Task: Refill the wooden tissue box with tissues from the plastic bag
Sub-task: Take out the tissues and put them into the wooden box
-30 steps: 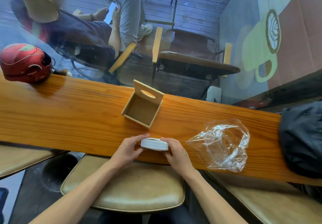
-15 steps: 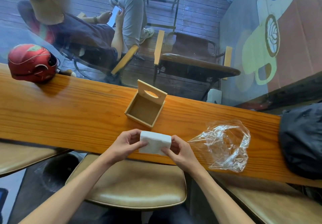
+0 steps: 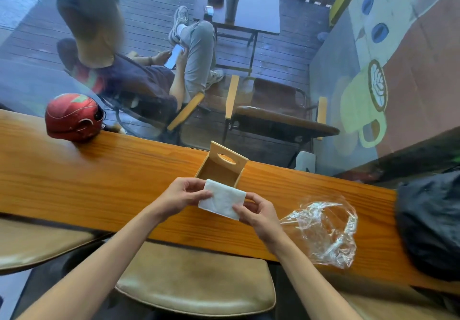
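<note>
Both of my hands hold a white stack of tissues [image 3: 222,199] just above the wooden counter [image 3: 99,182]. My left hand [image 3: 185,192] grips its left edge and my right hand [image 3: 256,211] pinches its near right corner. The stack's far edge overlaps the near rim of the wooden tissue box [image 3: 220,167], which lies on its side with its open face toward me and looks empty inside. Its oval slot shows on the upright far panel. The crumpled clear plastic bag [image 3: 326,232] lies on the counter to the right of my right hand.
A red helmet [image 3: 73,116] rests at the counter's far left. A black bag [image 3: 428,222] sits at the right end. Behind the counter is a glass pane, with a seated person and chairs beyond it. Padded stools [image 3: 196,277] stand below the counter's near edge.
The tissue stack has been lifted from the counter's near edge, turned broad face up and carried forward to the open box. Both hands moved with it.
</note>
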